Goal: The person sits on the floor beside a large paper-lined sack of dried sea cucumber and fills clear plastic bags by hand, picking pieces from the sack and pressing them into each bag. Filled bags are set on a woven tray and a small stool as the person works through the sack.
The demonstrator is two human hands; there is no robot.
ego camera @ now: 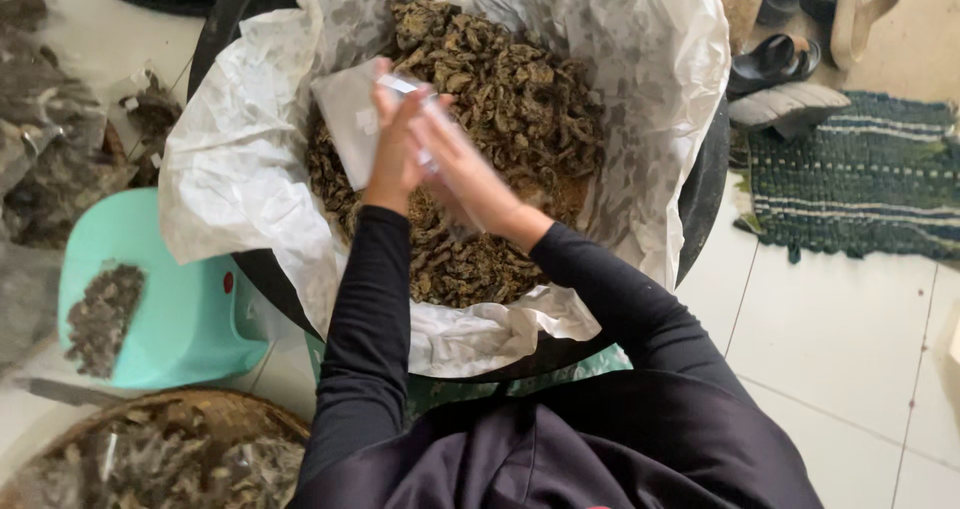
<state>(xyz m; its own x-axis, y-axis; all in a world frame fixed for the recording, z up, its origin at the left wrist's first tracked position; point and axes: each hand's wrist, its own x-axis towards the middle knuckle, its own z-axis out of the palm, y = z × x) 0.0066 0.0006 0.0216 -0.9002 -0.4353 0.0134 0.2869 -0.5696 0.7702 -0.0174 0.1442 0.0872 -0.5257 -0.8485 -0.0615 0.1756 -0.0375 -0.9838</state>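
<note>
Both hands meet over a big black tub (712,174) lined with white paper (240,159) and filled with dark dried leaf pieces (520,99). My left hand (397,144) and my right hand (462,164) together hold a small clear plastic bag (350,119) by its top edge, fingers pinched on it. The bag hangs above the left side of the dried pile. Black sleeves cover both arms to the wrists.
A mint-green plastic stool (175,304) at the left carries a small heap of dried pieces (100,314). Filled clear packets (50,139) lie on the floor at far left. A woven basket (215,409) of packets sits at bottom left. Sandals (785,79) and a green mat (860,174) are at the right.
</note>
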